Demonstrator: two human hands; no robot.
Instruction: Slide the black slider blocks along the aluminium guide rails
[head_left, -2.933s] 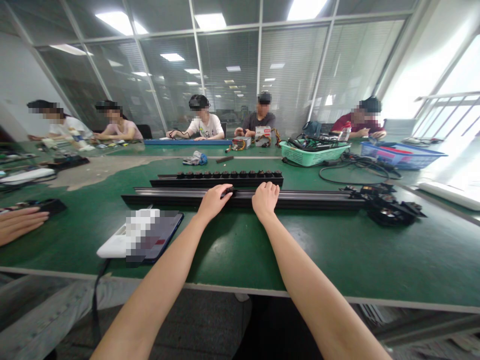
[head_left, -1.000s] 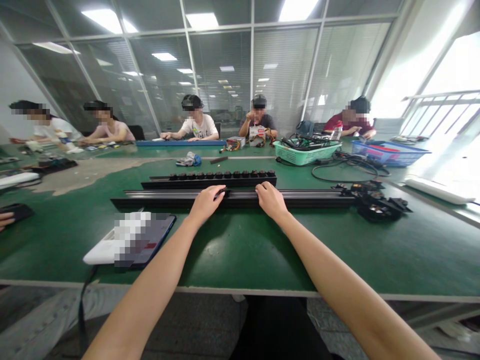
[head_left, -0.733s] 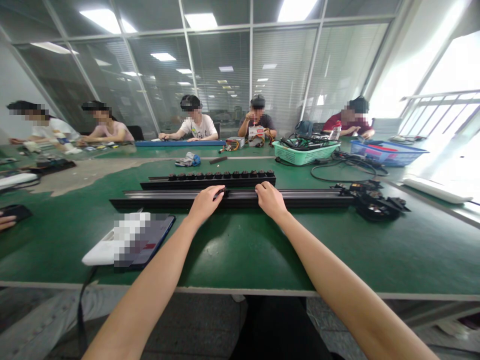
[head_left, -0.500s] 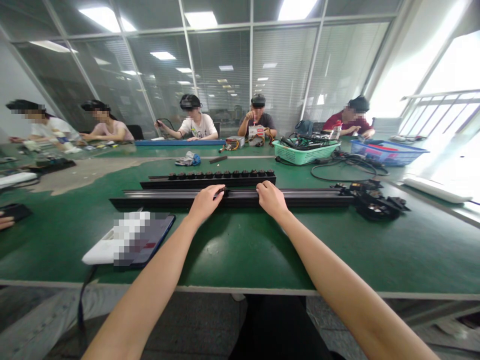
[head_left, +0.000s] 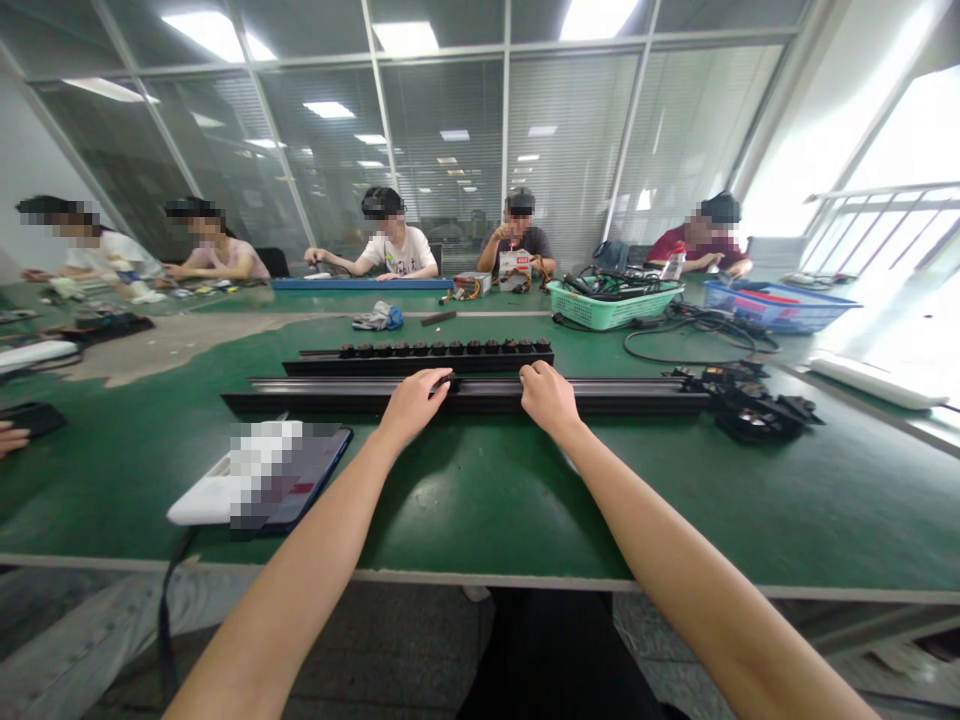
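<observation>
A long black metal rail (head_left: 487, 402) with a channel along its top lies across the table in front of me. My left hand (head_left: 411, 405) is on its middle, thumb and fingers pinched on a small black part (head_left: 451, 381) at the channel. Farther right along the same rail rests my right hand (head_left: 551, 395), its fingers curled down over the channel; what lies under those fingertips is hidden. Behind it is a shorter black rail (head_left: 420, 366) carrying a row of several small black pieces. A pile of black lamp-like fittings (head_left: 757, 405) touches the long rail's right end.
A phone (head_left: 319, 470) and a white device (head_left: 217, 490) with a cable lie left of my forearm. Farther back are a green basket (head_left: 611, 310) of cables, a blue basket (head_left: 787, 312) and a crumpled cloth (head_left: 379, 317). Several people sit across the table.
My right hand has shifted very slightly right along the rail; my left hand keeps its pinch. Across the table, one person's raised hand has come down.
</observation>
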